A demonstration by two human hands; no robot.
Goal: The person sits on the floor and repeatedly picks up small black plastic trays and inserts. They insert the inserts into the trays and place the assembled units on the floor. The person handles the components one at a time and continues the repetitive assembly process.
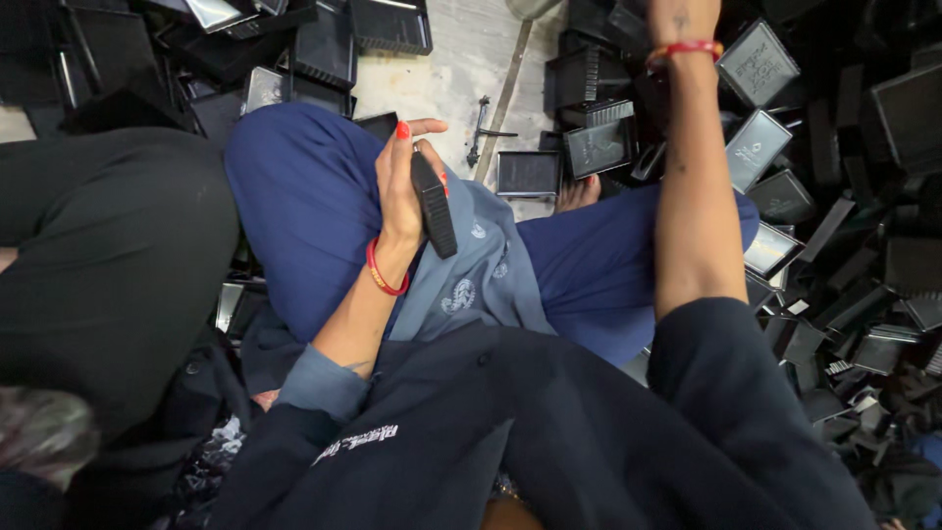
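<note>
The left hand (pixel 404 182) grips a flat black plastic case (pixel 433 204) by its long edges, over the blue-clad lap. It looks light, stiff and smooth. The right hand (pixel 682 12) reaches into the pile of cases (pixel 834 196); its grip is out of view.

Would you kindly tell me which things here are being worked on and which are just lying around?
In hand:
- left hand gripping a ribbed black box part
- right hand, reaching out of frame toward the black box pile

Lying about:
- framed trays on the floor
- metal rod
- small dark tool
</note>
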